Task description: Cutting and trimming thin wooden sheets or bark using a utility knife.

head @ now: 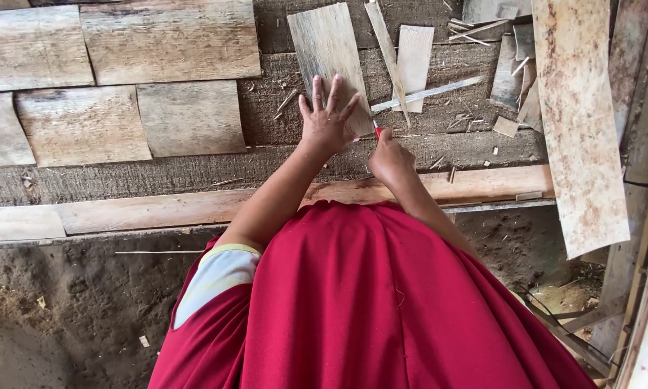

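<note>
Several weathered wooden shingles (pixel 169 43) are seen laid in rows on a rough plank counter (pixel 425 68), and a long pale board (pixel 580 122) is laid slantwise along the right side. A lighter wooden beam (pixel 194 205) is stretched across the near edge of the counter, above bare earth floor (pixel 72 302). A red garment (pixel 367 302) is worn by the person and fills the lower middle of the view.

One thin grey shingle (pixel 327 47) is held flat on the counter under the left hand (pixel 326 122), whose fingers are spread wide apart and pressed on its lower end. The right hand (pixel 390 158) is closed in a fist just beside that shingle's right lower corner, its grip clamped on a red-handled tool (pixel 376 128), most of which is hidden by the hand. Narrow offcut strips (pixel 410 61) and small splinters (pixel 508 126) are scattered to the right of the shingle.
</note>
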